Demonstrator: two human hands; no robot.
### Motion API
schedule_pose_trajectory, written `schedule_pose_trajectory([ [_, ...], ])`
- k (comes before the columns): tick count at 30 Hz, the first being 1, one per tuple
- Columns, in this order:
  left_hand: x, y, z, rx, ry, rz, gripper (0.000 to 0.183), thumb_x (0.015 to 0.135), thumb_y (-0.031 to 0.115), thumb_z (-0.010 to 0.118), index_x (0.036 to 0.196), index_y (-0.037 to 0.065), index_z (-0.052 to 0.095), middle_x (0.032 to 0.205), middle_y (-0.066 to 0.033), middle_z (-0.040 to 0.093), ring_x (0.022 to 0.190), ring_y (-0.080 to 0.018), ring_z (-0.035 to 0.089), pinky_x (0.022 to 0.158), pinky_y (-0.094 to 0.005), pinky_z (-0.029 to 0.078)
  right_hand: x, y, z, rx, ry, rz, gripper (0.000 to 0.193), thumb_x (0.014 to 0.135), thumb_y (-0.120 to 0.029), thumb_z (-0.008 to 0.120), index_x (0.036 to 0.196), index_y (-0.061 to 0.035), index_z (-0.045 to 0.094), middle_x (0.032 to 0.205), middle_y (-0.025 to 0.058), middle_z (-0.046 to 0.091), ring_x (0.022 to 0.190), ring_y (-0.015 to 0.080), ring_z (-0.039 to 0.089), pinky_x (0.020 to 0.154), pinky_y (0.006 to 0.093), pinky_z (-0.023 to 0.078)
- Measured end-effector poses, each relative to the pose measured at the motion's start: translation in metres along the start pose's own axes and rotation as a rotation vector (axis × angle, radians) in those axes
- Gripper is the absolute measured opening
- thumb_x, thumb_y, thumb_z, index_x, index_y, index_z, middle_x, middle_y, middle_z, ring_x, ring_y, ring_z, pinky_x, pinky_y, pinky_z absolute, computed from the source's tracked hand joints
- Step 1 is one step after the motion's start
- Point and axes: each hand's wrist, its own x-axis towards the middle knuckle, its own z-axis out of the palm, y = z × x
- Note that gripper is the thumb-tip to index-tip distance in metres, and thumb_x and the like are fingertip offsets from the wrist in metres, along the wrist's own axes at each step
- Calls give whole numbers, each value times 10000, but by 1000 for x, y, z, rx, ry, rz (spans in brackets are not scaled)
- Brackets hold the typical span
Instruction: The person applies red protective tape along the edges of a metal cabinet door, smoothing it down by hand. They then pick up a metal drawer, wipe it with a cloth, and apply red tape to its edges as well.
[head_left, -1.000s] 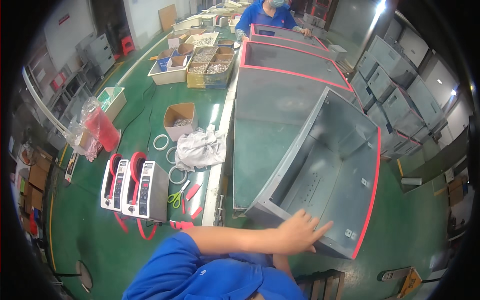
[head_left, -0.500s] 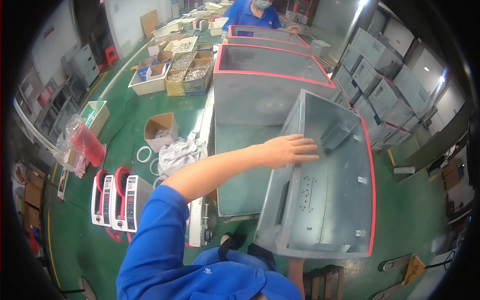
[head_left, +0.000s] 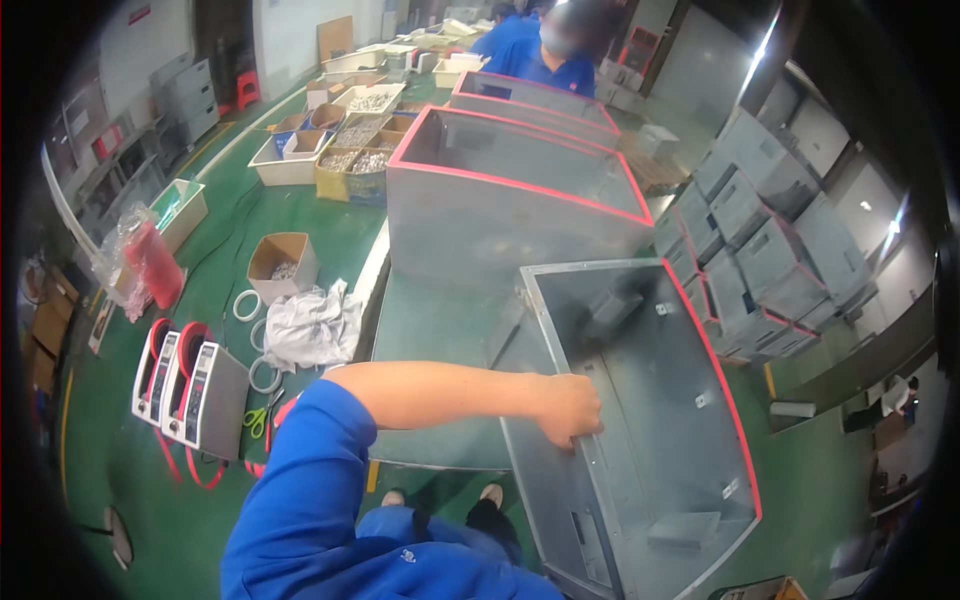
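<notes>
A grey sheet-metal cabinet box (head_left: 650, 400) with pink-red tape along its right rim stands tilted at the right, its open side showing inner brackets. My left hand (head_left: 570, 408) is closed over the box's near-left rim, fingers bent inward over the edge. The left forearm stretches across the green-topped table (head_left: 440, 320). My right hand is not visible. Just beyond the tilted box, another grey box (head_left: 510, 205) with a pink-red taped rim rests on the table.
Two tape dispensers (head_left: 205, 400), green-handled scissors (head_left: 258, 420), a white cloth (head_left: 315, 325) and a cardboard box (head_left: 282, 265) lie at the left. A co-worker (head_left: 545, 60) is behind a farther box. Stacked grey boxes (head_left: 750, 240) stand at the right.
The tilted box has swung nearer and lower. My left hand has gone from spread fingers to a closed grip on its rim. My right forearm has left the view.
</notes>
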Motion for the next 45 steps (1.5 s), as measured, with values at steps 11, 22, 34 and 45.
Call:
schedule_pose_trajectory([
  [11,-19,60,-3,-73,-21,-477,525,675,284,656,1054,-62,545,533,-96,566,531,-275,598,479,-359,468,97,-72,26,-121,-174,0,585,881,-464,323,1326,-83,331,1335,87,352,1222,264,335,1013,435,256],
  [22,-30,131,20,-134,268,-998,638,718,288,626,1191,-97,440,547,-119,556,482,-261,574,430,-358,439,134,-70,43,-132,-269,28,546,903,-426,330,1315,-68,344,1304,89,389,1190,250,374,996,405,291],
  [34,-39,119,17,67,575,-914,745,555,257,709,1230,43,479,926,-134,577,863,-295,597,702,-357,502,143,-66,50,-237,-286,-29,503,927,-385,338,1302,-50,359,1269,91,430,1156,235,417,978,372,329],
  [45,-110,220,199,-580,1027,-907,393,867,220,529,1213,37,497,1242,-140,491,1149,-292,457,976,-370,357,9,51,-4,-1038,-563,-103,491,943,-326,330,1319,-9,332,1340,140,378,1251,251,339,1046,365,235],
])
